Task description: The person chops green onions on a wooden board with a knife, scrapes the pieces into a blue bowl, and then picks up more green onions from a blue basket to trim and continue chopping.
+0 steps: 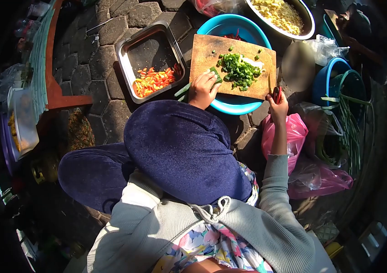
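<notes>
A wooden cutting board (202,50) lies across a blue basin (230,107). Chopped green onion (240,72) is heaped on the board, with a few loose pieces around it. At the board's left edge, my left hand (202,89) is closed around a bunch of green onions (182,91), whose cut ends point at the heap. My right hand (278,107), off the board's lower right corner, grips a knife by its red handle (276,94). The blade is hard to make out from here. Something red shows in the basin behind the board.
A steel tray (125,59) with cut red and orange chilies (152,82) sits left of the board. A bowl of chopped yellowish food (279,16) stands behind. Right are a pink plastic bag (289,136), a blue bucket (323,82) and long green stalks (350,132).
</notes>
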### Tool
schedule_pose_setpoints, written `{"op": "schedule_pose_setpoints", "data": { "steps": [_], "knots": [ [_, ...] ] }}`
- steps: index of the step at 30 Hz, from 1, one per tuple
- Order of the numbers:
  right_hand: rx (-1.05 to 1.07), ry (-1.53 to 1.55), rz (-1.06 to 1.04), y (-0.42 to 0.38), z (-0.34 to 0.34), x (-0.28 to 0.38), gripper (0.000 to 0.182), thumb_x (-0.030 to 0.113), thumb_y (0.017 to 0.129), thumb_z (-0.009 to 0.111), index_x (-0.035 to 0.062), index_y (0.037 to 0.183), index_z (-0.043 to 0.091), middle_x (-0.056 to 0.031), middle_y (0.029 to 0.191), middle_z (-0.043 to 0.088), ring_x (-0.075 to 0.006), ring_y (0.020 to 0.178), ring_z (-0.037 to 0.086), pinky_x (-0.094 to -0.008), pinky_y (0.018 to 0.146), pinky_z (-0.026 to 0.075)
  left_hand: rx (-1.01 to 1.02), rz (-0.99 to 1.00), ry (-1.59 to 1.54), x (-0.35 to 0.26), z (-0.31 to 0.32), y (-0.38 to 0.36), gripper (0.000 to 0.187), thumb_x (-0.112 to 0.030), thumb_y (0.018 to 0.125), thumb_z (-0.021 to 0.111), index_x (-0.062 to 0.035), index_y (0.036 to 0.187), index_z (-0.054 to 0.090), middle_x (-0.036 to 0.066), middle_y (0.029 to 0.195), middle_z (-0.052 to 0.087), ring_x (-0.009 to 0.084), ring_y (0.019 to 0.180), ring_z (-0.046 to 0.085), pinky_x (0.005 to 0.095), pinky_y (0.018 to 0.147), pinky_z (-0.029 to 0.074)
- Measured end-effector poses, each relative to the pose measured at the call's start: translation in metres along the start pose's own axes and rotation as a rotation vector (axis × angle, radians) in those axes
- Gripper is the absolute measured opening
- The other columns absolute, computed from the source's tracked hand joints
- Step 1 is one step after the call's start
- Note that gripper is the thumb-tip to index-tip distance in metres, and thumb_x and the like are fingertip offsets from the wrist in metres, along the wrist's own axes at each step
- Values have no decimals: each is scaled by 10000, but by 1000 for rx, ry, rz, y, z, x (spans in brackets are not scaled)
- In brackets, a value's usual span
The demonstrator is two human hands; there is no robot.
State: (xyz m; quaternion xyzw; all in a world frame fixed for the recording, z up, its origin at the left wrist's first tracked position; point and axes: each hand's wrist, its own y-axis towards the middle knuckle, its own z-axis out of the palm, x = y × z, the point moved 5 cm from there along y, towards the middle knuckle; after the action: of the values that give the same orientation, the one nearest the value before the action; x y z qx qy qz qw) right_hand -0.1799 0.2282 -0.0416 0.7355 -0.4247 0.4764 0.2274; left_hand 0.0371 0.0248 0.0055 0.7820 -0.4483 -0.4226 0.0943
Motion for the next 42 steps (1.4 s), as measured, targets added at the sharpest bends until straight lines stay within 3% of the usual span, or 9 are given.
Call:
{"op": "schedule_pose_setpoints", "data": {
  "steps": [1, 4, 6, 11, 15, 18, 22, 29, 42],
  "knots": [
    [-89, -198, -222, 1, -1, 10, 318, 43, 732, 663, 22, 1022, 534, -94, 841, 589, -178, 631, 563, -301, 582, 463, 46, 6, -8, -2, -1, 2, 230, -93, 677, 698, -3, 880, 640, 120, 950, 623, 276, 982, 569, 363, 836, 451],
    [-160, -376, -184, -20, -1, 56, 371, 24, 706, 653, 8, 1055, 527, -140, 965, 546, -271, 811, 562, -351, 739, 453, 132, 36, 28, -6, -7, 2, 290, -127, 686, 691, -10, 943, 628, 116, 1016, 600, 272, 1049, 529, 380, 883, 416],
    [-214, -399, -395, -34, 10, 71, 383, 25, 705, 653, 7, 1062, 515, -148, 960, 527, -324, 872, 543, -362, 753, 448, 185, 80, 175, -12, -9, 1, 305, -124, 693, 676, -14, 972, 621, 103, 1051, 587, 276, 1056, 517, 386, 893, 404],
    [99, -305, -319, -67, 55, 98, 364, 91, 761, 623, 27, 1098, 500, -177, 950, 514, -358, 850, 542, -393, 728, 451, 182, 81, 106, -6, -4, 9, 284, -57, 715, 642, -37, 997, 621, 105, 991, 570, 286, 973, 535, 363, 816, 440],
    [256, -251, -258, -74, 81, 105, 227, 167, 875, 498, 15, 1045, 497, -222, 859, 578, -384, 793, 566, -426, 678, 448, 190, 51, 26, -5, 0, 18, 288, -28, 700, 653, -36, 986, 617, 137, 942, 555, 304, 917, 546, 362, 757, 456],
    [297, -435, -224, -74, 95, 107, 202, 190, 897, 443, 9, 987, 454, -261, 766, 577, -432, 716, 567, -512, 592, 425, 244, 16, -29, 1, 3, 15, 275, -23, 698, 650, -17, 970, 610, 141, 945, 558, 305, 891, 560, 364, 768, 455],
    [305, -476, -220, -72, 102, 108, 199, 209, 908, 428, 11, 897, 420, -270, 684, 558, -461, 668, 539, -532, 562, 399, 165, 124, -17, 2, 0, 16, 259, -14, 682, 651, 0, 935, 597, 149, 896, 580, 302, 883, 573, 365, 816, 454],
    [378, -619, -165, -69, 108, 92, 232, 239, 914, 401, 9, 884, 396, -272, 645, 560, -455, 636, 554, -542, 557, 420, 177, 91, 103, 5, 3, 9, 199, -138, 723, 669, -44, 897, 657, 102, 973, 629, 282, 1014, 557, 363, 894, 429],
    [387, -714, -142, -65, 127, 105, 204, 201, 881, 444, -2, 872, 427, -249, 659, 592, -419, 651, 599, -500, 569, 474, 131, 34, -80, 10, -3, 5, 177, -60, 707, 667, -5, 874, 653, 119, 944, 634, 280, 955, 585, 347, 826, 474]
  ]
}}
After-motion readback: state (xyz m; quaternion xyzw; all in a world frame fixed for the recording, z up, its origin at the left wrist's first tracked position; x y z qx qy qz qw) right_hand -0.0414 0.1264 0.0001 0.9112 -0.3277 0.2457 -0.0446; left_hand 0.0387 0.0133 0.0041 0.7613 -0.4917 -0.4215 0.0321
